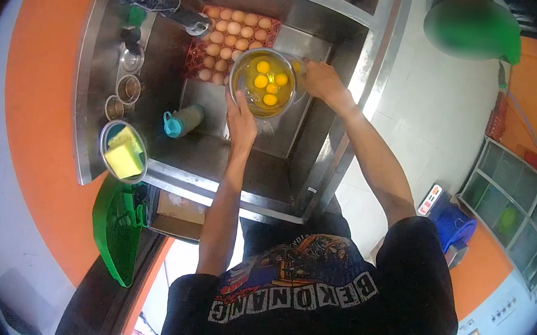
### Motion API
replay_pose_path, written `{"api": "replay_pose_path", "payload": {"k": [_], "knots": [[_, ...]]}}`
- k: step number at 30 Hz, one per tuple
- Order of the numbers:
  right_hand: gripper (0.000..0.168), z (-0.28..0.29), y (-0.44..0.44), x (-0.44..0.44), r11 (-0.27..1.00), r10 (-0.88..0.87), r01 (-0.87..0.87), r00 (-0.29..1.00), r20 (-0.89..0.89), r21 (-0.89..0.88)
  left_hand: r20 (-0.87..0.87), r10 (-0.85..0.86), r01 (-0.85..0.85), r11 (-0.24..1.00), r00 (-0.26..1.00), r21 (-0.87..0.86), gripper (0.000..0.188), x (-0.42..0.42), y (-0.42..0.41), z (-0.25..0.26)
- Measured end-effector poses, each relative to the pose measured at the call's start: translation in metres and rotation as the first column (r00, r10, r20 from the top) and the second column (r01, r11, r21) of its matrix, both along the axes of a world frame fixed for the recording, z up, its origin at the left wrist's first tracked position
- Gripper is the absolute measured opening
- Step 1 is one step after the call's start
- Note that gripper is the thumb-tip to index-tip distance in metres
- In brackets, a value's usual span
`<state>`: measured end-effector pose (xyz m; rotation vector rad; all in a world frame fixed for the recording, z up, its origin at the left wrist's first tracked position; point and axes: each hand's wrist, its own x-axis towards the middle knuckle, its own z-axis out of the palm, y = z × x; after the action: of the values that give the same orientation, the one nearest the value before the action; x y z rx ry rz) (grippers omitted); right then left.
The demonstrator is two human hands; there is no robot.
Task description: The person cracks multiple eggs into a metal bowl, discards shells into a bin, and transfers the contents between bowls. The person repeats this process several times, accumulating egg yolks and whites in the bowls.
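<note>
My left hand [243, 121] grips the near left rim of a round metal bowl [263, 83], its thumb over the edge. Several raw egg yolks [261, 81] lie in clear egg white inside it. At the bowl's right, my right hand [324, 81] is closed around the handle side of a clear cup or jug [300, 80], with something yellow inside; its shape is partly hidden. Behind the bowl, a red egg tray [194, 59] full of brown eggs [234, 28] rests in the stainless steel sink [191, 159], partly covered by the bowl.
A teal-lidded bottle [182, 120] lies in the sink. A faucet [186, 17] reaches over the egg tray. On the left ledge stand small cups [128, 89] and a bowl with yellow sponges [124, 158]. A green plastic container [114, 234] is below it, beside a cardboard box [179, 227].
</note>
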<state>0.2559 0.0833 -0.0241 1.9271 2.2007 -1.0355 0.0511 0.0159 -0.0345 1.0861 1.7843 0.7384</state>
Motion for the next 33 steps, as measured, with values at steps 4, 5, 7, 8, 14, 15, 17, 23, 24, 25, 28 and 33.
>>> {"api": "replay_pose_path", "payload": {"k": [4,5,7,8,14,15,17,23,24,25,28,33], "knots": [[0.028,-0.017,-0.004,-0.003,0.997,-0.081,0.081,0.997,0.013,0.015,-0.025,0.004,-0.002,0.998,1.0,0.068,0.054,-0.004,-0.003,-0.007],[0.029,-0.014,-0.004,-0.003,0.997,-0.076,0.076,0.997,0.012,-0.001,-0.03,0.01,-0.007,0.995,1.0,0.101,0.055,-0.004,-0.004,-0.008],[0.029,-0.012,-0.004,-0.004,0.998,-0.069,0.069,0.997,0.023,0.009,-0.011,0.005,-0.004,0.996,1.0,0.094,0.055,-0.004,-0.005,-0.002],[0.03,-0.017,-0.005,-0.004,0.997,-0.066,0.065,0.997,0.034,0.036,-0.002,0.003,-0.003,0.996,1.0,0.09,0.054,-0.005,-0.005,0.001],[0.036,-0.04,-0.007,0.008,0.994,-0.06,0.054,0.996,0.068,0.095,0.129,0.038,-0.035,0.999,0.991,-0.021,0.053,-0.012,-0.013,0.01],[0.037,-0.039,-0.007,0.007,0.993,-0.079,0.072,0.994,0.073,0.091,0.118,0.056,-0.057,0.998,0.991,0.002,0.054,-0.015,-0.015,0.006],[0.037,-0.037,-0.007,0.007,0.993,-0.058,0.052,0.997,0.055,0.104,0.098,0.094,-0.099,0.994,0.991,0.046,0.057,-0.019,-0.022,-0.004],[0.037,-0.025,-0.008,0.004,0.987,-0.041,0.027,0.995,0.088,0.156,0.063,0.134,-0.14,0.985,0.989,0.1,0.059,-0.026,-0.029,0.004],[0.037,-0.02,-0.008,0.001,0.989,-0.044,0.028,0.993,0.111,0.143,0.034,0.151,-0.153,0.985,0.988,0.083,0.06,-0.03,-0.03,0.001],[0.037,-0.014,-0.008,-0.002,0.99,-0.044,0.027,0.992,0.12,0.139,0.004,0.166,-0.166,0.984,0.986,0.067,0.06,-0.035,-0.031,-0.004],[0.035,0.0,-0.009,-0.007,0.99,-0.044,0.024,0.989,0.145,0.136,0.025,0.179,-0.181,0.98,0.984,0.086,0.062,-0.039,-0.03,0.003],[0.034,-0.001,-0.01,-0.009,0.985,-0.033,0.005,0.986,0.162,0.172,0.035,0.18,-0.183,0.98,0.983,0.075,0.064,-0.046,-0.026,0.01]]}}
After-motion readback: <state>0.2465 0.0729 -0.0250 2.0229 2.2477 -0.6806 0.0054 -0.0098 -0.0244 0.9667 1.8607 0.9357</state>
